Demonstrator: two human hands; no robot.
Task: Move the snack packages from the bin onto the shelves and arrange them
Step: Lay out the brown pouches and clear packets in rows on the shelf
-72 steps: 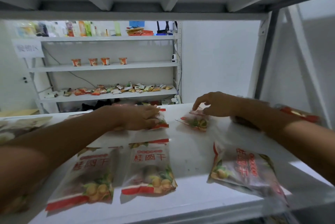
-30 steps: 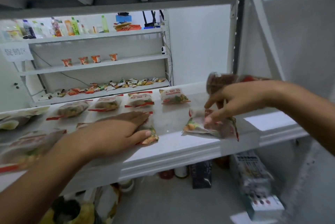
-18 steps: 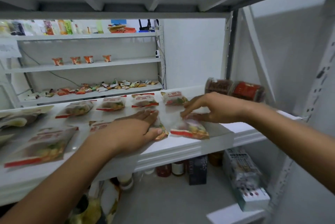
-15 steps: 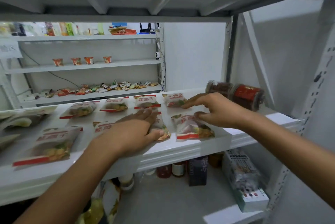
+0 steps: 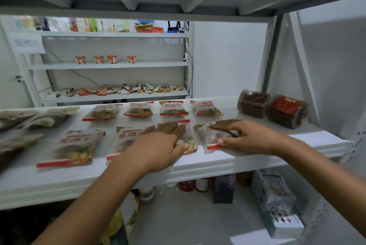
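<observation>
The snack packages [image 5: 173,109] lie flat on the white shelf [image 5: 217,162] in two rows, labels up: four along the back and four nearer the front lip, so each face reads from the aisle. The bin is not clearly in view.

The left hand [image 5: 158,145] lies palm down with its fingers straight and together across two front-row packets. It covers much of the third packet [image 5: 189,144], probably to pin it so the row does not slide while its neighbour is adjusted. The right hand [image 5: 251,137] rests on the end packet [image 5: 210,135], fingers spread, index along its far edge and thumb against the red strip at its near edge. This looks like a squaring nudge rather than a pinch, though blur makes that uncertain.

The end packet sits slightly askew beside the third, nearly touching it. Two jars [image 5: 253,103] lie on their sides further right, limiting room for the row.
</observation>
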